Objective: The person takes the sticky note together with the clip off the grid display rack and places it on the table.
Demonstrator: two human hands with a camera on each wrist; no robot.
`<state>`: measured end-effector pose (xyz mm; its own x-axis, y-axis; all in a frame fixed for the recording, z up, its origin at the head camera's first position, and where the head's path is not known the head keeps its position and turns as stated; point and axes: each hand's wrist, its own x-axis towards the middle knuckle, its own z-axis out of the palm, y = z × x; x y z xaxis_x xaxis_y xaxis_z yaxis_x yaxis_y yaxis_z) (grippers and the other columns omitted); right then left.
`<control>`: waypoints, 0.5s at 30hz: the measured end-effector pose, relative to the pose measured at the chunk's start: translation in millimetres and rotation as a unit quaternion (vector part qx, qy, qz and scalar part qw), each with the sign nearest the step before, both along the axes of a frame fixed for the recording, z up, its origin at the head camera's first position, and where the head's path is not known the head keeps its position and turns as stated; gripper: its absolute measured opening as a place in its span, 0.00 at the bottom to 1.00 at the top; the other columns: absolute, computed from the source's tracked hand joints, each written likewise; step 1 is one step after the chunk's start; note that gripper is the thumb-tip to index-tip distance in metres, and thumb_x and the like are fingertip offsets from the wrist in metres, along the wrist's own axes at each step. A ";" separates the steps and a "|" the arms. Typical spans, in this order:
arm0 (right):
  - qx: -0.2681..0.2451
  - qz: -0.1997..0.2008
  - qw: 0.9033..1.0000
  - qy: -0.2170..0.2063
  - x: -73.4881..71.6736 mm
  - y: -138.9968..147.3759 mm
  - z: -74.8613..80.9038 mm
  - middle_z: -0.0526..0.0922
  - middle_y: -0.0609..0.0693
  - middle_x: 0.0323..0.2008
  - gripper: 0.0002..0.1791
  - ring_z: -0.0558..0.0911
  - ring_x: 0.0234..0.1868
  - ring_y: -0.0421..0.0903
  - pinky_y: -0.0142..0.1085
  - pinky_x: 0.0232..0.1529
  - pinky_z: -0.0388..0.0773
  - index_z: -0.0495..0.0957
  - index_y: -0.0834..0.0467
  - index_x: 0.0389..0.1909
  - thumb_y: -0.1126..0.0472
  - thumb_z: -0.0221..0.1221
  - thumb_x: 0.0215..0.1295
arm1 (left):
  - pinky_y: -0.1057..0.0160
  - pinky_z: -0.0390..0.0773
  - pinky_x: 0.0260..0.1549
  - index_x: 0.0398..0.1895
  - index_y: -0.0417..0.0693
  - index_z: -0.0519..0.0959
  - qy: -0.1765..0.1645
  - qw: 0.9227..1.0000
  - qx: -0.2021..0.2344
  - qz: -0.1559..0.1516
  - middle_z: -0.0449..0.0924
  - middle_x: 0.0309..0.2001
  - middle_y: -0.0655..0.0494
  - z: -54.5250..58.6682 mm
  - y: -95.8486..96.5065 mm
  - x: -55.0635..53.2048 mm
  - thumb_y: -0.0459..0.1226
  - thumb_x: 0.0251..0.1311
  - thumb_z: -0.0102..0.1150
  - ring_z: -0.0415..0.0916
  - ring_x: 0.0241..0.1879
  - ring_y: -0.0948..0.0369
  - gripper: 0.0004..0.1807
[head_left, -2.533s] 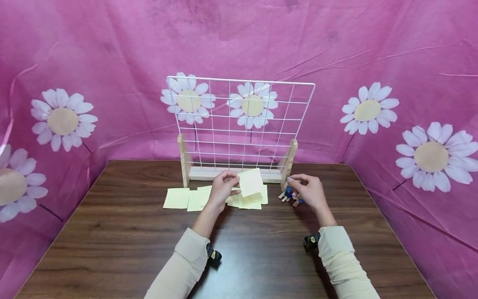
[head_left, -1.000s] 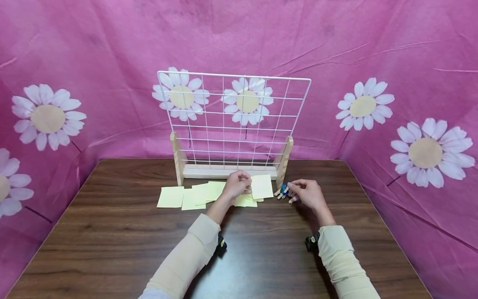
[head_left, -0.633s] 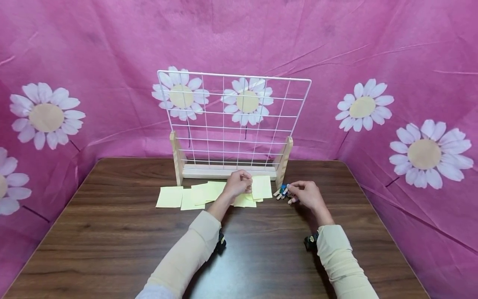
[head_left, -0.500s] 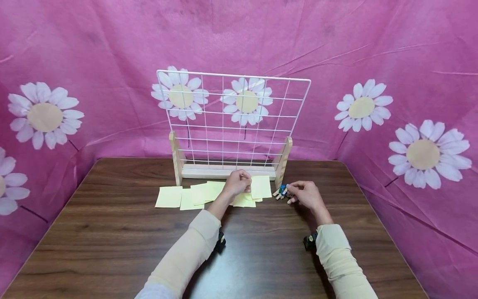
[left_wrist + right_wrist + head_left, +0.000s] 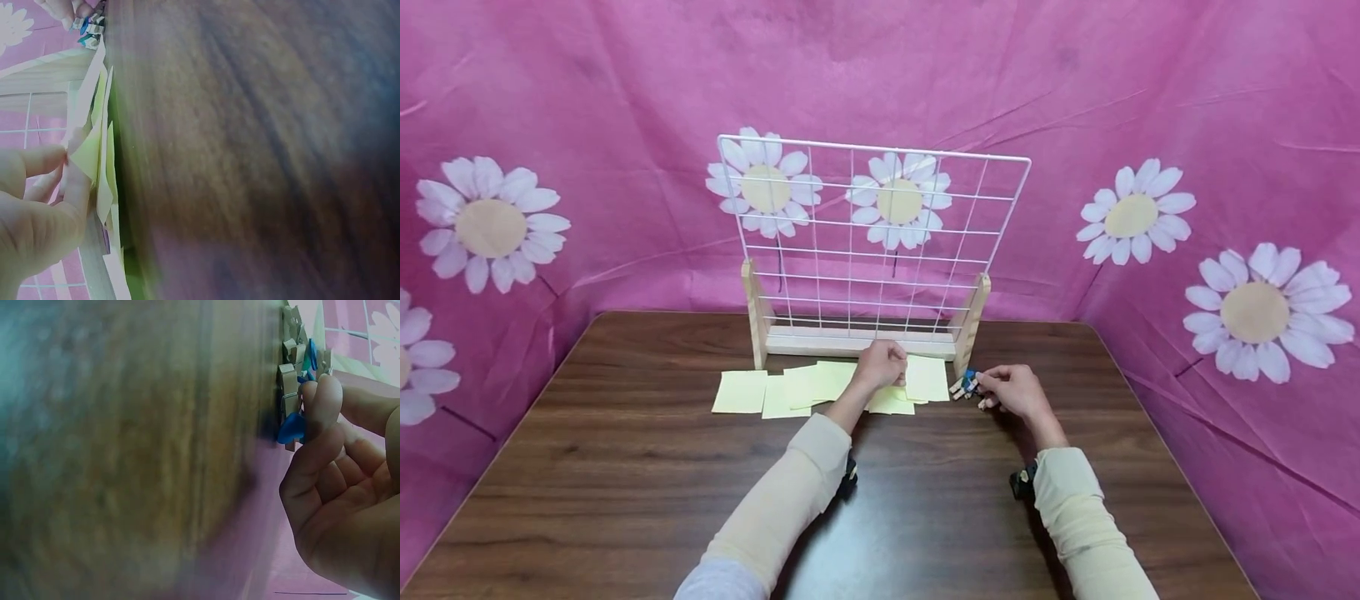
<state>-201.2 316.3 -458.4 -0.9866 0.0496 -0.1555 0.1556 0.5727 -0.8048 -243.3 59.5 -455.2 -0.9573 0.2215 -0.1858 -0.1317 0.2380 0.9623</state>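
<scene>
In the head view my left hand (image 5: 880,365) pinches one pale yellow sticky note (image 5: 927,379) between thumb and fingertips, just above other notes lying on the table. The left wrist view shows the note's folded-looking yellow corner (image 5: 87,156) near the fingertips. My right hand (image 5: 1017,390) is at a small pile of mini wooden clothespins (image 5: 958,388) with blue and green decorations. Its thumb and index finger pinch a clothespin (image 5: 325,360), partly hidden by the fingertips; more clothespins (image 5: 289,381) lie right beside them.
A white wire grid (image 5: 880,221) stands upright in a wooden stand (image 5: 754,321) behind the notes. Several overlapping sticky notes (image 5: 739,392) lie in a row before it on the brown wooden table (image 5: 925,500). A pink flowered cloth (image 5: 647,100) surrounds the table.
The left hand has carried its sticky note rightward and lower, toward the clothespins. My right hand has come slightly down onto the pile; over the last half second both hands barely move.
</scene>
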 end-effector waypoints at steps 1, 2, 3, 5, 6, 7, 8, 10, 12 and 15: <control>-0.002 -0.001 1.000 -0.005 1.1 0.2 0.3 0.88 0.55 0.33 0.18 0.82 0.22 0.39 0.33 0.20 0.79 0.82 0.73 0.49 0.59 0.59 0.73 | 0.63 0.89 0.34 0.47 0.27 0.79 -0.002 1.000 -0.004 -0.003 0.82 0.41 0.38 0.0 1.0 0.6 0.22 0.63 0.56 0.84 0.29 0.54 0.11; -0.004 -0.004 1.000 -0.008 2.1 0.4 0.6 0.89 0.55 0.33 0.18 0.82 0.22 0.39 0.33 0.20 0.79 0.81 0.73 0.49 0.59 0.59 0.73 | 0.62 0.89 0.35 0.48 0.27 0.79 -0.005 1.000 -0.006 -0.005 0.83 0.41 0.38 0.2 1.8 1.2 0.22 0.63 0.56 0.84 0.31 0.52 0.11; -0.004 -0.006 1.000 -0.008 2.8 0.7 1.3 0.88 0.55 0.33 0.18 0.82 0.22 0.39 0.33 0.20 0.80 0.81 0.73 0.49 0.59 0.60 0.73 | 0.62 0.89 0.35 0.48 0.27 0.79 -0.005 1.000 -0.006 -0.006 0.83 0.41 0.38 0.3 2.5 1.5 0.23 0.63 0.57 0.85 0.32 0.50 0.11; -0.004 -0.013 1.000 -0.004 3.8 0.8 3.4 0.88 0.56 0.32 0.18 0.82 0.22 0.40 0.33 0.21 0.80 0.82 0.72 0.49 0.59 0.61 0.72 | 0.62 0.89 0.36 0.48 0.27 0.79 0.000 1.000 -0.005 -0.006 0.83 0.42 0.37 1.4 3.3 1.8 0.23 0.64 0.57 0.85 0.35 0.48 0.11; -0.002 -0.017 1.000 -0.001 3.9 0.7 4.2 0.88 0.55 0.32 0.17 0.82 0.22 0.40 0.33 0.21 0.81 0.82 0.71 0.48 0.59 0.61 0.72 | 0.62 0.89 0.35 0.49 0.27 0.79 0.003 1.000 -0.003 -0.006 0.83 0.42 0.36 1.7 3.4 1.8 0.23 0.64 0.57 0.85 0.36 0.47 0.11; 0.000 -0.017 1.000 0.001 4.2 0.8 5.3 0.88 0.55 0.31 0.17 0.82 0.22 0.40 0.33 0.21 0.81 0.83 0.71 0.48 0.59 0.61 0.72 | 0.63 0.89 0.35 0.49 0.26 0.79 0.007 1.000 -0.002 -0.005 0.83 0.42 0.36 2.3 3.5 1.7 0.23 0.63 0.57 0.85 0.36 0.47 0.12; 0.003 -0.016 1.000 0.003 4.1 0.9 6.3 0.88 0.55 0.31 0.17 0.82 0.22 0.39 0.34 0.21 0.81 0.83 0.71 0.48 0.58 0.61 0.72 | 0.64 0.89 0.34 0.49 0.26 0.79 0.010 1.000 -0.001 -0.003 0.83 0.42 0.37 2.7 3.4 1.6 0.23 0.63 0.57 0.85 0.35 0.48 0.12; 0.006 -0.018 1.000 0.004 3.8 1.0 7.9 0.88 0.55 0.31 0.17 0.82 0.22 0.40 0.33 0.21 0.81 0.83 0.70 0.47 0.58 0.61 0.72 | 0.67 0.88 0.33 0.49 0.26 0.79 0.013 1.000 -0.001 0.000 0.82 0.41 0.39 3.2 2.9 1.5 0.23 0.63 0.58 0.85 0.34 0.49 0.12; 0.007 -0.018 1.000 0.003 3.5 1.4 8.6 0.88 0.55 0.31 0.18 0.81 0.22 0.40 0.33 0.21 0.81 0.83 0.70 0.47 0.57 0.61 0.72 | 0.68 0.88 0.32 0.49 0.27 0.78 0.012 1.000 0.002 0.001 0.82 0.40 0.41 3.2 2.8 2.2 0.23 0.63 0.58 0.84 0.33 0.52 0.12; 0.005 -0.021 1.000 0.004 3.5 1.5 9.3 0.88 0.54 0.30 0.18 0.81 0.21 0.40 0.33 0.20 0.81 0.83 0.70 0.48 0.57 0.61 0.72 | 0.67 0.88 0.34 0.50 0.26 0.78 0.005 1.000 0.009 -0.005 0.81 0.40 0.41 3.2 2.1 3.7 0.23 0.64 0.58 0.84 0.33 0.53 0.12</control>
